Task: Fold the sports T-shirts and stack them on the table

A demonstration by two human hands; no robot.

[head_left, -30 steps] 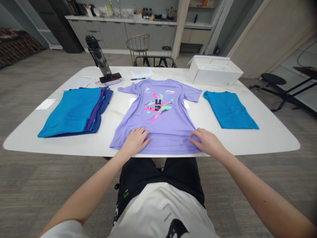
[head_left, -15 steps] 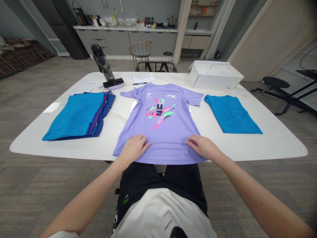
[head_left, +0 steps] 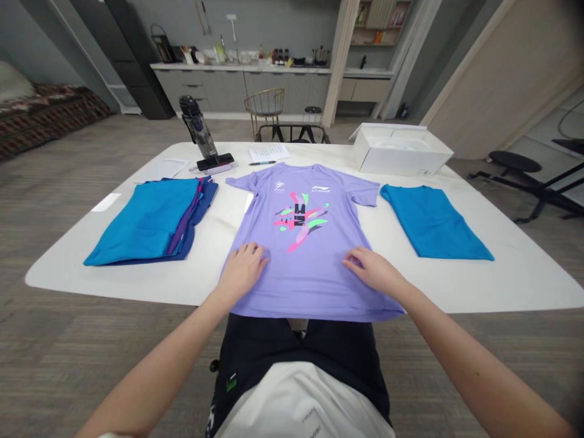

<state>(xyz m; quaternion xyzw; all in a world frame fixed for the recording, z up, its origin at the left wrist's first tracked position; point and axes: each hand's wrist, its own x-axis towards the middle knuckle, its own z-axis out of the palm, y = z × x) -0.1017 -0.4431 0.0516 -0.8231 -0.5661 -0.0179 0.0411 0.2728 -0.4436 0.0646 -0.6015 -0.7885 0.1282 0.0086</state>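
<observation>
A light purple T-shirt (head_left: 305, 255) with a colourful print lies spread face up, its collar away from me and its hem at the table's front edge. My left hand (head_left: 243, 267) rests on its lower left side, fingers apart and slightly bent, holding nothing. On the lower right part is my right hand (head_left: 371, 267), its thumb and forefinger curled close together over the cloth; whether they pinch any fabric is too small to tell. A stack of folded blue and purple garments (head_left: 146, 222) lies to the left, and a folded blue garment (head_left: 433, 222) to the right.
The white table (head_left: 515, 267) also bears a handheld vacuum (head_left: 201, 134), a sheet of paper (head_left: 269, 152), a pen (head_left: 262, 163) and an open white box (head_left: 401, 152) along the back. Chairs stand behind it, and a black stool (head_left: 515, 162) is at the right.
The shirt's lower part looks smoother and its hem reaches further right. My left hand has shifted slightly up the shirt and its fingers are more spread. The view has tilted up a little.
</observation>
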